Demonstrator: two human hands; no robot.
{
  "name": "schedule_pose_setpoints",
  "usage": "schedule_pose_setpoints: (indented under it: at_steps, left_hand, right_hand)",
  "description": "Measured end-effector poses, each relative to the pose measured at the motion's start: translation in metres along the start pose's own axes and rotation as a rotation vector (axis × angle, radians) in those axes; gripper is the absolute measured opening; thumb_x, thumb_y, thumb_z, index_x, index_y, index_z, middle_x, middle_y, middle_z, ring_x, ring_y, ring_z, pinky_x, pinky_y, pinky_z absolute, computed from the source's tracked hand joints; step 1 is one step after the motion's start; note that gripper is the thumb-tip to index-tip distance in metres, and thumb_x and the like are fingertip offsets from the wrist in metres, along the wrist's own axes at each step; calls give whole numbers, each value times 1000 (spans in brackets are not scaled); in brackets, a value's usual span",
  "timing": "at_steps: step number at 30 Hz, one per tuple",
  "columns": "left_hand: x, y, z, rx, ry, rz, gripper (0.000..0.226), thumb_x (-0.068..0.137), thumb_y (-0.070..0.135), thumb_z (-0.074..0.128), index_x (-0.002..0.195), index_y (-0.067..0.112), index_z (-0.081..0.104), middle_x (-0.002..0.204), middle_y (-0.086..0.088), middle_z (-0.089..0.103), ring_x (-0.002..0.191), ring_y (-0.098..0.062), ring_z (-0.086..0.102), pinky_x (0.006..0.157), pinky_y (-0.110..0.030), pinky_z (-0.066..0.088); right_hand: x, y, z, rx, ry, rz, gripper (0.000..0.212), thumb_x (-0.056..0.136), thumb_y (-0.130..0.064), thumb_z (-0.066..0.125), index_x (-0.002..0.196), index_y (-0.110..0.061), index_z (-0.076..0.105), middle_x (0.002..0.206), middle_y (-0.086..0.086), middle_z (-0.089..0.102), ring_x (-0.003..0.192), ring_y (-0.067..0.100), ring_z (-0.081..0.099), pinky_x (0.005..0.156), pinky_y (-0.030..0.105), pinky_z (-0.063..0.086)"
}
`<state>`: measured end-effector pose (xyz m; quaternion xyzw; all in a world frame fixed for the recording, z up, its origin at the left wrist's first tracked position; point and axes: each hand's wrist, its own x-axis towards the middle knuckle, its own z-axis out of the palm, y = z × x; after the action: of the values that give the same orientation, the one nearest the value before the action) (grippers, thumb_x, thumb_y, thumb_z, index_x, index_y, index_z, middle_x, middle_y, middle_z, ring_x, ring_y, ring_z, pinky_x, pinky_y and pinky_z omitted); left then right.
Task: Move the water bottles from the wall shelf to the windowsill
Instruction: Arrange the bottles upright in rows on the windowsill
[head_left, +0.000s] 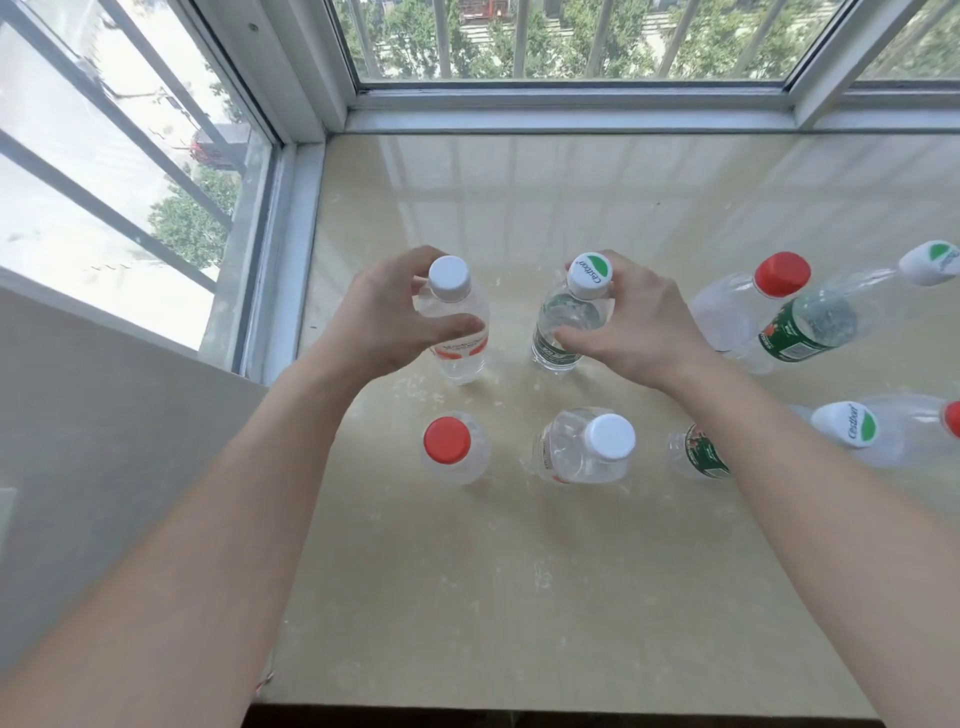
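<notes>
The windowsill (519, 571) fills most of the view, bounded by the window frame (566, 111) at the far edge. Several bottles are stood on it in rough rows, among them a red-capped bottle (453, 450) nearest the left. A white-capped bottle (457, 322) is held by the left hand (387, 325), its fingers closed round the shoulder and label. A green-label bottle (569, 322) is gripped likewise by the right hand (636, 327). Both bases appear set on the sill, so placing is judged the step in hand. Next, both grips would need to be released cleanly and the arms drawn back without the near row being knocked. The wall shelf is not seen.
</notes>
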<state>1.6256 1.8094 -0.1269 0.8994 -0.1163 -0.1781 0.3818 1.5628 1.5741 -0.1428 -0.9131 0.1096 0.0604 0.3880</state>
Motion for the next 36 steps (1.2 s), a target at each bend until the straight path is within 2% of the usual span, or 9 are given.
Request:
schedule_pose_setpoints:
  at_steps: [3, 5, 10, 12, 16, 22, 26, 32, 36]
  left_hand:
    - [2, 0, -1, -9, -19, -5, 42, 73, 32, 85, 110, 26, 66, 103, 14, 67, 92, 10, 55, 70, -2, 38]
    - [3, 0, -2, -2, -31, 4, 41, 73, 31, 85, 110, 25, 67, 104, 13, 69, 96, 0, 60, 74, -4, 40]
    - [4, 2, -6, -7, -55, 14, 42, 73, 30, 85, 112, 23, 70, 106, 9, 71, 106, -12, 62, 92, -32, 51]
    - [4, 1, -6, -18, -52, 14, 43, 73, 30, 85, 113, 24, 69, 107, 10, 71, 107, -12, 62, 92, -29, 50]
    - [2, -3, -4, -26, -46, 21, 44, 74, 30, 84, 115, 25, 69, 107, 11, 71, 107, -9, 62, 84, -11, 42]
    - [1, -6, -3, -40, -35, 17, 46, 74, 30, 85, 117, 26, 68, 107, 11, 70, 110, -12, 60, 94, -26, 47]
    - [0, -5, -4, -22, -59, 20, 45, 75, 30, 84, 117, 25, 68, 108, 11, 69, 109, -11, 60, 90, -20, 43]
    - [1, -4, -4, 52, -72, 24, 53, 76, 35, 83, 124, 26, 61, 116, 9, 66, 114, -15, 57, 99, -35, 47]
    - [-9, 6, -11, 154, -45, 49, 80, 73, 38, 84, 140, 27, 43, 133, 4, 57, 127, -15, 49, 101, -28, 38]
  right_hand:
    - [0, -2, -5, 4, -75, -17, 45, 73, -17, 79, 115, -23, 65, 106, -6, 70, 102, 12, 61, 74, 0, 36]
    - [2, -2, -7, -2, -112, -17, 45, 73, -18, 78, 115, -25, 65, 106, -6, 70, 102, 13, 61, 82, 10, 43]
    - [4, -4, -4, -29, -100, 0, 55, 66, -31, 87, 114, -19, 63, 108, -3, 66, 104, 13, 56, 86, 20, 44]
    - [3, -4, -1, -56, -80, -2, 57, 64, -34, 88, 113, -18, 63, 108, 1, 66, 105, 19, 57, 92, 32, 46]
    - [5, -3, -4, -70, -121, -18, 46, 67, -24, 84, 108, -15, 64, 104, 3, 69, 101, 24, 61, 87, 35, 47]
    - [4, -2, -6, -65, -146, -39, 47, 66, -20, 84, 108, -12, 64, 107, 8, 70, 102, 27, 62, 89, 39, 50]
    - [3, 0, -4, -42, -151, -56, 49, 67, -17, 83, 111, -12, 63, 109, 8, 70, 104, 27, 62, 90, 36, 47]
    - [3, 4, -4, 16, -197, 11, 84, 70, -16, 85, 143, -29, 45, 125, -4, 62, 115, 17, 56, 84, 8, 40]
    - [-13, -6, -23, 4, -201, 4, 103, 68, -22, 89, 154, -25, 31, 144, -1, 51, 133, 14, 48, 106, 29, 42]
